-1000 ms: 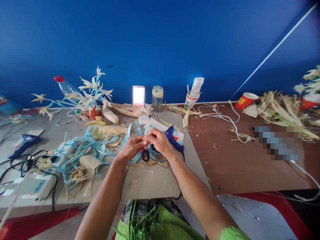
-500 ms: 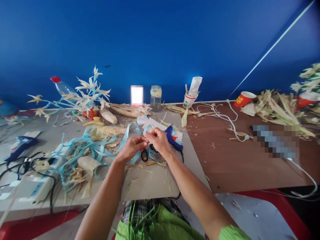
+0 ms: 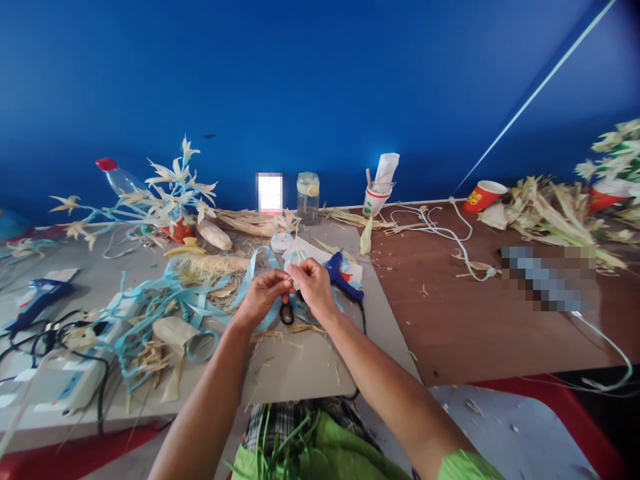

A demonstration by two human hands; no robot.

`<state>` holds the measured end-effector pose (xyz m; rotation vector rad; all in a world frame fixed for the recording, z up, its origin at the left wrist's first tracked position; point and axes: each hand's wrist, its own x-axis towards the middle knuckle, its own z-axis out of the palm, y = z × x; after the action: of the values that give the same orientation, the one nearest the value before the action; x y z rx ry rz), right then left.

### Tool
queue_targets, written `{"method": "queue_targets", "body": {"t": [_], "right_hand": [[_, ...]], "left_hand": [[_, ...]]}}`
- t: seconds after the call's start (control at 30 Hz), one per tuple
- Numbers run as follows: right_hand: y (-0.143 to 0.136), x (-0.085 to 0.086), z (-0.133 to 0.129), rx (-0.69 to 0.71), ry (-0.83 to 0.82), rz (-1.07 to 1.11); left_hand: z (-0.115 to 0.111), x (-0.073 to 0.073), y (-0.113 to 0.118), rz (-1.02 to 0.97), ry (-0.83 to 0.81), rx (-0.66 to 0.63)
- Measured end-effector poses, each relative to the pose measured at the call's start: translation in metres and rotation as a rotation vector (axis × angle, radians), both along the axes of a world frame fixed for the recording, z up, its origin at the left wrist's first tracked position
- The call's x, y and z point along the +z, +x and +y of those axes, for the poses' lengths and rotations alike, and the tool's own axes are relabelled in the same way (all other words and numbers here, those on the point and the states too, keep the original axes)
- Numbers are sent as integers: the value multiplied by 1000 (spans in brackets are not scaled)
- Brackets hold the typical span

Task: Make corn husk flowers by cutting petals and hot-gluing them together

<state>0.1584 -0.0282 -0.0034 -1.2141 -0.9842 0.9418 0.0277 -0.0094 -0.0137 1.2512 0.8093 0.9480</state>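
My left hand [image 3: 264, 295] and my right hand [image 3: 313, 285] meet over the near middle of the table, fingers pinched together. A thin pale strip [image 3: 300, 252], looking like corn husk, sticks up beyond my right fingers; most of it is hidden. What my left fingertips pinch is too small to make out. Just below the hands shows a black scissor handle [image 3: 287, 314]. Right of my right hand lies a blue glue gun [image 3: 345, 280], and light-blue ribbon [image 3: 245, 283] is spread to the left.
Husk flowers [image 3: 170, 193] stand at the back left, near a lidded jar [image 3: 308, 200]. A power strip [image 3: 75, 383], cables and a second glue gun [image 3: 43, 300] lie left. On the brown board [image 3: 440, 327] are a red cup [image 3: 484, 197], husks [image 3: 545, 213] and a blurred-out dark object [image 3: 545, 277].
My hands stay close together, with small finger movements. The pale strip beyond my right fingers stands out slightly differently. The whole view has shifted a little; the table things lie as before.
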Motion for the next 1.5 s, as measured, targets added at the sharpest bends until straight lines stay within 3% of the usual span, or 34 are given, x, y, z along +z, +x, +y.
{"method": "queue_targets", "body": {"t": [0.23, 0.47, 0.67, 0.83, 0.97, 1.1, 1.3, 1.5], "right_hand": [[-16, -1, -5, 14, -5, 218], [-19, -6, -4, -21, -11, 333], [-26, -3, -8, 85, -68, 537], [-28, 0, -9, 141, -122, 540], [-25, 1, -11, 176, -66, 372], [-24, 0, -13, 204, 1, 178], [-20, 1, -11, 200, 10, 94], [-15, 6, -11, 238, -28, 155]], "left_hand": [[3, -3, 3, -65, 24, 138], [1, -3, 4, -107, 235, 208], [-6, 2, 8, -56, 307, 234], [-8, 4, 11, -190, 122, 275], [-4, 8, 9, -373, -30, 326], [-3, 10, 9, -447, -112, 280], [-5, 8, 11, -469, -154, 217], [-5, 8, 7, -471, -166, 168]]}}
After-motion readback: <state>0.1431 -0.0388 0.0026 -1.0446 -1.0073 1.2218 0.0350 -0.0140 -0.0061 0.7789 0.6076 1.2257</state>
